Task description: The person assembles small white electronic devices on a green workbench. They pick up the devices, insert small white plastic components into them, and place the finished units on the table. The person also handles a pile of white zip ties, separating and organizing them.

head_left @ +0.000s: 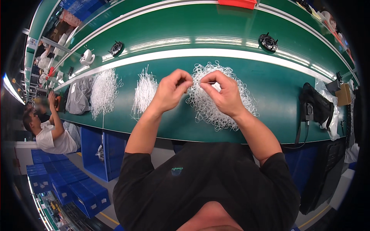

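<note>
My left hand (172,91) and my right hand (225,95) are raised close together above the table, thumb and forefinger pinched on each. A thin piece seems to lie at the right fingertips, but it is too small to make out. What the left fingertips hold is hidden. Beneath and behind my right hand spreads a large heap of looped white plastic ties (204,106). Beside my left hand lies a smaller bundle of straight white ties (144,90). Farther left is another pile of thin white ties (103,92), some hanging over the front edge.
The green table (277,100) has a raised shelf behind it, carrying black round parts (268,42) and a white device (87,57). A grey plastic bag (78,95) lies left, a black bag (314,104) right. Blue bins (86,196) stand below; a person (54,134) sits at left.
</note>
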Tool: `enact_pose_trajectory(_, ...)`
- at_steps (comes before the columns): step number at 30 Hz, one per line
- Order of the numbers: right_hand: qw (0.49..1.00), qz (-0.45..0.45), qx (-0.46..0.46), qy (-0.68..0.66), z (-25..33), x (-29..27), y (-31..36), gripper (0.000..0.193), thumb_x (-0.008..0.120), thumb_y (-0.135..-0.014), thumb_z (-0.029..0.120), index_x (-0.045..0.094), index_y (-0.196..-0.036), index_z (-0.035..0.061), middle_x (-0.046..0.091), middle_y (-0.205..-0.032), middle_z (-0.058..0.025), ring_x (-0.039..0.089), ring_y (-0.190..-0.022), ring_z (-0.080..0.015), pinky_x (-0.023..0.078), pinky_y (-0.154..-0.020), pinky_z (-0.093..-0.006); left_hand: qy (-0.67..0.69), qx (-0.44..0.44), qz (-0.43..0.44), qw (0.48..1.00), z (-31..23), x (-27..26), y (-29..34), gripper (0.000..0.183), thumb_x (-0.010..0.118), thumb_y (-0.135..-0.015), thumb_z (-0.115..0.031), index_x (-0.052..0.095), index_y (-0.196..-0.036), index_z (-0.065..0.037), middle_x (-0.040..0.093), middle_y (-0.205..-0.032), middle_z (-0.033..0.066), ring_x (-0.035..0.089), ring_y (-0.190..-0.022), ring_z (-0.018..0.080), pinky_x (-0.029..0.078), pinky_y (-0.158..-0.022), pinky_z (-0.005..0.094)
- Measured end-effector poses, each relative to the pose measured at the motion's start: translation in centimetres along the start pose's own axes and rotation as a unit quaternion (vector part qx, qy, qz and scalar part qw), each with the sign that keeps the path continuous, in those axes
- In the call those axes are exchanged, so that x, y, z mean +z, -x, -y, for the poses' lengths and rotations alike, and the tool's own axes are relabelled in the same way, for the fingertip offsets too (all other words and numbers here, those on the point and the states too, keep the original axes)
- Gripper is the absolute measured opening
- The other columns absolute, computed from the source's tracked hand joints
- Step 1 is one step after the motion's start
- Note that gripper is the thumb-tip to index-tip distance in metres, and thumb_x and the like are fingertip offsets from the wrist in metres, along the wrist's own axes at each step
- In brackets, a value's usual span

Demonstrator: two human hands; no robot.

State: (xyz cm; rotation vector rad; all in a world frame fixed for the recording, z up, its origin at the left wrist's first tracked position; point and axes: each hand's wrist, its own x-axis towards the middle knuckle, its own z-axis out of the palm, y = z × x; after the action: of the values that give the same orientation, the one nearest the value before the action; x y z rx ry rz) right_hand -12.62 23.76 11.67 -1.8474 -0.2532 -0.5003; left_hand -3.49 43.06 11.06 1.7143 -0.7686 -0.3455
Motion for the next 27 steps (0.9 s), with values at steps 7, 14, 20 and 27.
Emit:
enact_pose_trajectory(7, 0.996, -0.076, -0.009, -0.043, -1.1, 0.8, 1.1, 0.01, 0.073, -0.086, 0.002, 0.067, -0.093, 0.0024, 0.072, -0.087, -0.0075, 0.068, -0.08, -0.0166, 0.054, -0.075, -0.0285, 0.437, -0.115, -0.043, 0.891, 1.6, 3.5, 1.2, 0.011, 0.065, -0.096, -0.012, 0.062, -0.104, -0.005, 0.067, -0.092, 0.0044, 0.062, -0.072, 0.008, 0.05, -0.056, 0.0205)
enact_pose_trajectory(14, 1.0, -0.003, -0.018, 0.004, -1.4, 0.9, 1.6, 0.009, 0.073, -0.085, 0.003, 0.068, -0.092, 0.0029, 0.071, -0.088, -0.0085, 0.069, -0.083, -0.0188, 0.053, -0.076, -0.0286, 0.494, -0.077, -0.068, 0.864, 1.5, 4.3, 1.2, 0.009, 0.065, -0.096, -0.009, 0.061, -0.103, -0.005, 0.067, -0.094, 0.0051, 0.062, -0.072, 0.0083, 0.051, -0.056, 0.0204)
enact_pose_trajectory(20, 0.985, -0.038, 0.078, -0.151, -1.8, 1.9, 2.3, 0.01, 0.071, -0.089, 0.004, 0.066, -0.097, 0.0006, 0.071, -0.09, -0.0066, 0.067, -0.084, -0.0136, 0.053, -0.077, -0.0274, 0.53, -0.085, -0.051, 0.842, 2.3, 4.3, 1.4, 0.009, 0.064, -0.096, -0.005, 0.061, -0.104, -0.005, 0.067, -0.096, 0.0065, 0.063, -0.075, 0.01, 0.053, -0.059, 0.0224)
enact_pose_trajectory(27, 0.965, -0.021, 0.171, -0.2, -1.4, 2.3, 2.6, 0.01, 0.07, -0.091, 0.005, 0.065, -0.098, -0.0004, 0.07, -0.091, -0.0064, 0.067, -0.085, -0.0121, 0.054, -0.078, -0.027, 0.569, -0.035, -0.057, 0.82, 2.5, 4.6, 1.5, 0.01, 0.064, -0.096, -0.005, 0.059, -0.104, -0.004, 0.065, -0.095, 0.0066, 0.064, -0.078, 0.0118, 0.053, -0.061, 0.0237)
